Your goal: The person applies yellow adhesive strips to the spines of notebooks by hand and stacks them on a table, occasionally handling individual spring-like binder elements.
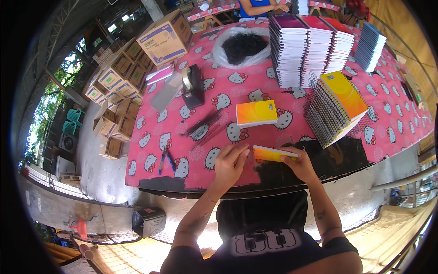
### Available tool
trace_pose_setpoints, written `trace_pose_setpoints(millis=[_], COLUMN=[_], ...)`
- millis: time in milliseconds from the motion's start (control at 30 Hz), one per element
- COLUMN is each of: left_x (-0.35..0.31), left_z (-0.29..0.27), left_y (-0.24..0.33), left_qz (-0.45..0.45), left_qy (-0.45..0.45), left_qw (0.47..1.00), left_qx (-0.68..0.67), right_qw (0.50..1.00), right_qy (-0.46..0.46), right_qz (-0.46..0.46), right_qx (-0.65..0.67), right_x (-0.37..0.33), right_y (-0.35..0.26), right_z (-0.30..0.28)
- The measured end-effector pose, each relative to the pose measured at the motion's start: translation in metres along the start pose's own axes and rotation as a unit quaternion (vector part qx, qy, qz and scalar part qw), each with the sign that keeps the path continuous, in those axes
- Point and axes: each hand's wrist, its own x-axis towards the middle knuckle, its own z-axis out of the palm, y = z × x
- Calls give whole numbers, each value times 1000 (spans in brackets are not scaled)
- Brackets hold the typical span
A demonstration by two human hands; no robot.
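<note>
Pinching an orange notebook point(273, 154) (long axis left-right, edge-on) are both hands, left point(229, 163) and right point(299, 163).

I'm seeing a glossy paper pad point(275, 154), shiny pink plastic tablecloth point(150, 150), black wire coils point(203, 125), matt cardboard boxes point(119, 73)

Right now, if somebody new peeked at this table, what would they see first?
Probably the bright pink cartoon-cat tablecloth covering the whole table. Next, the tall stacks of notebooks at the far side, with a leaning pile of spiral-bound yellow notebooks to the right. At the near edge, the left hand and right hand hold a thin yellow notebook between them.
</note>
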Motion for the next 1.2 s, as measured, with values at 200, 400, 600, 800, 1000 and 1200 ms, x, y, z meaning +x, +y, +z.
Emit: trace_pose_setpoints(millis=[200, 400, 600, 800, 1000, 1200], left_x=[3, 30, 39, 27, -8, -14], left_z=[-1, -13, -13, -7, 2, -7], left_y=[-3, -5, 9, -5, 52, 17], left_qz=[-20, 65, 93, 118, 66, 131], left_qy=[-49, -145, -173, -247, -42, -51], left_qw=[999, 987, 980, 960, 963, 969], left_qx=[2, -22, -32, 63, 258, 203], right_qw=[1000, 999, 1000, 1000, 997, 998], right_qy=[-10, -38, -13, 3, 73, 29], right_qz=[-2, 18, 8, -4, 20, -25], right_qx=[-2, -6, -20, 5, 31, 43], right_x=[0, 3, -7, -18, -32, -40], right_y=[2, -4, -11, -2, -12, 12], right_z=[-3, -5, -3, 5, 35, 40])
